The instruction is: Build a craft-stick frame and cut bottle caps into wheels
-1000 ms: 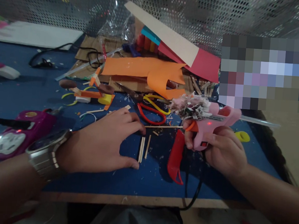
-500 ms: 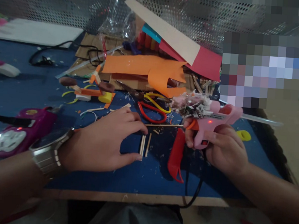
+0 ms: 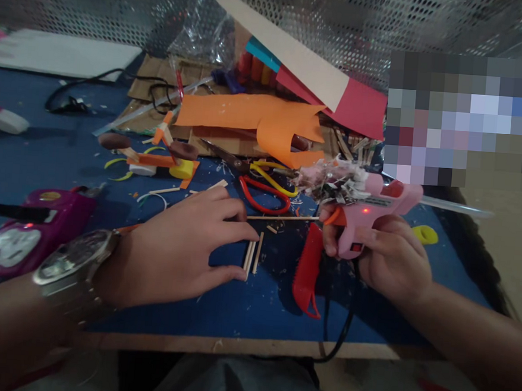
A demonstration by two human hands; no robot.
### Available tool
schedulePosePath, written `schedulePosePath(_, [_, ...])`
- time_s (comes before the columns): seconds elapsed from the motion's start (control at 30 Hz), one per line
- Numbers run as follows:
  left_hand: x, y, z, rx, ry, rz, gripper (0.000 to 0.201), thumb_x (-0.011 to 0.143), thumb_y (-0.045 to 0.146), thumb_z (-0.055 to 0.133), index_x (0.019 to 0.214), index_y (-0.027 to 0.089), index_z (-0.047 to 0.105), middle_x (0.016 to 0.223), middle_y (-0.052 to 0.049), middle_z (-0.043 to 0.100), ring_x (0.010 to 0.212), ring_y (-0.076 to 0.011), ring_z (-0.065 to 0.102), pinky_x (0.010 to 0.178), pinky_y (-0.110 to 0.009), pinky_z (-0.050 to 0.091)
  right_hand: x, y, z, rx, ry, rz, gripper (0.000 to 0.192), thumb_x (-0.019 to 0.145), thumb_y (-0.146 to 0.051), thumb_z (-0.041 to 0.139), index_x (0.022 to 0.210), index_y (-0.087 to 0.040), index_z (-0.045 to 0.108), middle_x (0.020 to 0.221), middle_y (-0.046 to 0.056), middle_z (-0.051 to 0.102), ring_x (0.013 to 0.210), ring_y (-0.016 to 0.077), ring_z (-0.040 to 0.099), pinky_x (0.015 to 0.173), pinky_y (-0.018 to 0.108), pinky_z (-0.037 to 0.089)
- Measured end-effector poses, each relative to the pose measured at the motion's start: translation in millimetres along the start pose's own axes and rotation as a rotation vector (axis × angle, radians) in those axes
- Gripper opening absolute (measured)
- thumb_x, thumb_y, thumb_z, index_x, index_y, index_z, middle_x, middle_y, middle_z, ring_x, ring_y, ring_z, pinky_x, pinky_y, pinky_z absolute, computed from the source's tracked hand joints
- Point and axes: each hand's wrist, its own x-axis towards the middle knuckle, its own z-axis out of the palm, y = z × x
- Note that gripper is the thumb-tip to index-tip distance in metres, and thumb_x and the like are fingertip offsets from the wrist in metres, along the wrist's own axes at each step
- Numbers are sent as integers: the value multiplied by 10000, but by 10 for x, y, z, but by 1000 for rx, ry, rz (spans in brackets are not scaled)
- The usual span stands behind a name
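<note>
My right hand (image 3: 388, 261) grips a pink hot glue gun (image 3: 367, 212) with a lit red lamp; its nozzle end, crusted with scraps, points left. A long thin wooden stick (image 3: 281, 218) lies on the blue table (image 3: 252, 314) just below that nozzle. My left hand (image 3: 181, 252), watch on the wrist, rests flat on the table with fingers spread. Its fingertips touch a few short wooden sticks (image 3: 252, 257) lying side by side.
A red-handled tool (image 3: 305, 276) lies beside my right hand. Scissors with red and yellow handles (image 3: 264, 190), orange paper (image 3: 266, 121), cardboard, a red sheet (image 3: 351, 109) and a small stick model (image 3: 157, 152) crowd the back. A purple device (image 3: 26, 235) sits at the left. The glue gun's cord hangs over the front edge.
My left hand has shifted slightly, its fingers stretching toward the short sticks. The glue gun has stayed nearly still.
</note>
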Motion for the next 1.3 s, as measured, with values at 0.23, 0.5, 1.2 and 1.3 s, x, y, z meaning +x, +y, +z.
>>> schedulePosePath(0.23, [14, -16, 4, -2, -23, -10, 317, 909, 422, 894, 1198, 295, 866, 1134, -87, 763, 1100, -329, 690, 1136, -542, 502, 0, -17, 10, -12, -39, 15, 207, 897, -369, 746, 905, -192, 854, 780, 69, 722, 644, 215, 594, 591, 350, 447])
schedulePosePath(0.5, [28, -16, 18, -16, -42, -23, 318, 904, 444, 908, 1183, 296, 868, 1099, -78, 784, 1072, -321, 696, 1120, -520, 500, 2, -14, 9, -38, -14, 8, 184, 879, -343, 743, 976, -208, 823, 809, 67, 724, 630, 235, 597, 566, 365, 427])
schedulePosePath(1.2, [54, -48, -3, -71, -52, -80, 434, 839, 470, 968, 1229, 307, 867, 1184, -74, 767, 1156, -325, 722, 1250, -571, 450, -8, -5, -8, -39, -75, -26, 165, 924, -318, 688, 904, -214, 815, 669, 40, 671, 642, 236, 610, 589, 352, 431])
schedulePosePath(1.3, [59, -50, -17, -99, -46, -101, 520, 808, 551, 969, 1243, 291, 852, 1216, -80, 770, 1196, -346, 713, 1254, -582, 448, 3, -23, 3, -26, -63, -13, 159, 887, -326, 726, 946, -213, 821, 749, 43, 731, 634, 215, 606, 579, 340, 421])
